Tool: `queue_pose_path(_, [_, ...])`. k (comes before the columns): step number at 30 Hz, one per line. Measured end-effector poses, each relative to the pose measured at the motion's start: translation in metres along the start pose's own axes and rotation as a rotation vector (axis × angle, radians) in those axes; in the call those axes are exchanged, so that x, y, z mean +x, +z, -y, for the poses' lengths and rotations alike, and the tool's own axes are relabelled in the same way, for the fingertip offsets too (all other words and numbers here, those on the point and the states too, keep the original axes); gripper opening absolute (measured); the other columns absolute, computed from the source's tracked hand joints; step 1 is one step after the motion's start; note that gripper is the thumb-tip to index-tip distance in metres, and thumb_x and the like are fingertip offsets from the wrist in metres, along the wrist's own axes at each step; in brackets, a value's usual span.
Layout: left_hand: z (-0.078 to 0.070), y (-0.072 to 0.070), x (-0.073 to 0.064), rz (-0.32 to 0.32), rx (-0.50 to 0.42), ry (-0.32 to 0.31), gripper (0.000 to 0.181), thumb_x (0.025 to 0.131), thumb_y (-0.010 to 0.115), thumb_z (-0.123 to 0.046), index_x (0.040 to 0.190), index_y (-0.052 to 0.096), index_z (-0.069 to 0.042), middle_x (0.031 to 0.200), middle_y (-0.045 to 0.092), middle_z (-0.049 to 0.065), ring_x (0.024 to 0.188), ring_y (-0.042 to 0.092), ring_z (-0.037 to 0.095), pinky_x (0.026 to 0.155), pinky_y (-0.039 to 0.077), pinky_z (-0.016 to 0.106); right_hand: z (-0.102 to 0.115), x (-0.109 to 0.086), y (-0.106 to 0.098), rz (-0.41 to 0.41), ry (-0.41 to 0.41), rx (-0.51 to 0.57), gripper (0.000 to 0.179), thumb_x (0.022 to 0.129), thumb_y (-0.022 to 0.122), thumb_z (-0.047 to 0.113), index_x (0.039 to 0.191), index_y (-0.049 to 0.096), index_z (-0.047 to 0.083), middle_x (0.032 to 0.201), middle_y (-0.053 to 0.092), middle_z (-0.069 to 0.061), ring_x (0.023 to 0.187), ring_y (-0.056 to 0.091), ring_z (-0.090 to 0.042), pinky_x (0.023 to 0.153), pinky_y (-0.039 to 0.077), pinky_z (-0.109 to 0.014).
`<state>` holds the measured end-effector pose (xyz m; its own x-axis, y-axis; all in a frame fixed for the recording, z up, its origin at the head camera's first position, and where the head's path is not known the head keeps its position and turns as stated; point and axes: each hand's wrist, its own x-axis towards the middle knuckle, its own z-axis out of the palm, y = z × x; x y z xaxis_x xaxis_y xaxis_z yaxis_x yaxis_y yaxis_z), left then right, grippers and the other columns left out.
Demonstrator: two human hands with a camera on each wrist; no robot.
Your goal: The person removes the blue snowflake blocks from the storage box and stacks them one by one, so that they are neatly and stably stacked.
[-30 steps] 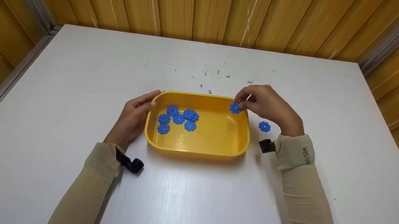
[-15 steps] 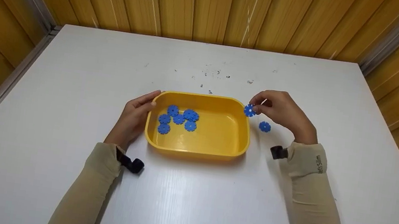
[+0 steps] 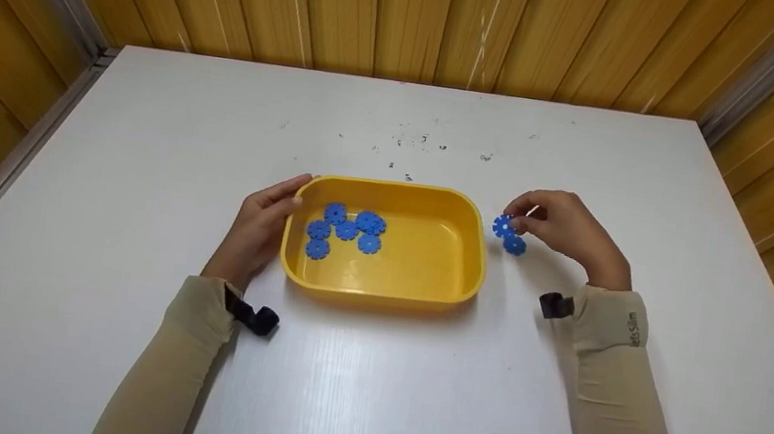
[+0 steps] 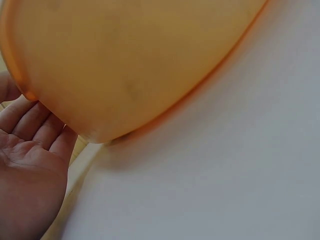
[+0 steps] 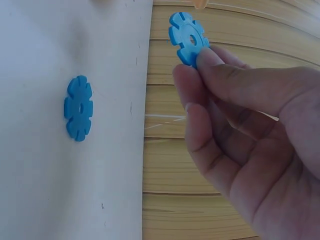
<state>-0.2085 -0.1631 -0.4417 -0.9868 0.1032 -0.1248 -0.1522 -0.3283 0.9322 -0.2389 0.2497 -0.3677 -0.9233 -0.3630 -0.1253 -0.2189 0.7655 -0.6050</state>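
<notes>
My left hand (image 3: 256, 229) grips the left end of a yellow plastic bin (image 3: 376, 295), thumb at the rim and fingers along the outer wall. Several blue interlocking discs (image 3: 369, 244) with notched edges lie in the bin's left half, some overlapping. To the right of the bin, my right hand (image 3: 567, 227) pinches one blue disc (image 5: 181, 37) by its edge between thumb and index finger, raised over the table. A second disc (image 5: 73, 107) lies flat on the table; from the head view the held disc (image 3: 503, 226) partly overlaps it.
The white table (image 3: 362, 395) carries small dark marks (image 3: 422, 139) behind the bin. Wood-patterned panels (image 3: 408, 15) stand along its back and sides. Each sleeve has a black camera (image 3: 556, 306) at the wrist.
My right hand has moved the pinched disc from over the bin's right end out past the rim, to beside the disc on the table. My left hand and the bin have stayed put.
</notes>
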Motion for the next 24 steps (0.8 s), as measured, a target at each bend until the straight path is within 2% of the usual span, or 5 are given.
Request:
queue_pose_path(10, [0.001, -0.001, 0.0, 0.008, -0.005, -0.002, 0.045, 0.096, 0.052, -0.004, 0.14, 0.049, -0.007, 0.147, 0.047, 0.005, 0.138, 0.04, 0.013, 0.113, 0.035, 0.025, -0.021, 0.002, 0.001, 0.025, 0.092, 0.002, 0.019, 0.092, 0.063, 0.01, 0.11, 0.07, 0.009, 0.109, 0.065, -0.013, 0.096, 0.057, -0.026, 0.092, 0.052, -0.039])
queue_pose_path(13, [0.001, -0.001, 0.0, 0.027, -0.018, 0.008, 0.045, 0.096, 0.052, -0.004, 0.141, 0.047, -0.005, 0.147, 0.046, 0.006, 0.138, 0.04, 0.014, 0.113, 0.036, 0.026, -0.026, 0.002, 0.002, 0.031, 0.097, 0.009, 0.019, 0.092, 0.063, 0.01, 0.109, 0.07, 0.008, 0.109, 0.065, -0.014, 0.096, 0.058, -0.027, 0.092, 0.051, -0.04])
queue_pose_path(20, [0.0, -0.001, 0.0, 0.042, -0.011, 0.012, 0.046, 0.096, 0.052, -0.005, 0.142, 0.046, -0.006, 0.147, 0.046, 0.006, 0.138, 0.04, 0.014, 0.113, 0.036, 0.026, -0.033, 0.002, 0.002, 0.047, 0.103, 0.013, 0.02, 0.093, 0.061, 0.01, 0.11, 0.07, 0.005, 0.111, 0.065, -0.016, 0.102, 0.057, -0.03, 0.098, 0.048, -0.049])
queue_pose_path(24, [0.0, -0.001, 0.0, 0.041, -0.008, 0.011, 0.047, 0.096, 0.051, -0.005, 0.143, 0.045, -0.005, 0.148, 0.045, 0.006, 0.139, 0.039, 0.013, 0.114, 0.035, 0.026, -0.035, 0.002, 0.004, 0.048, 0.104, 0.006, 0.019, 0.092, 0.062, 0.01, 0.108, 0.071, 0.005, 0.109, 0.067, -0.015, 0.103, 0.055, -0.029, 0.096, 0.047, -0.047])
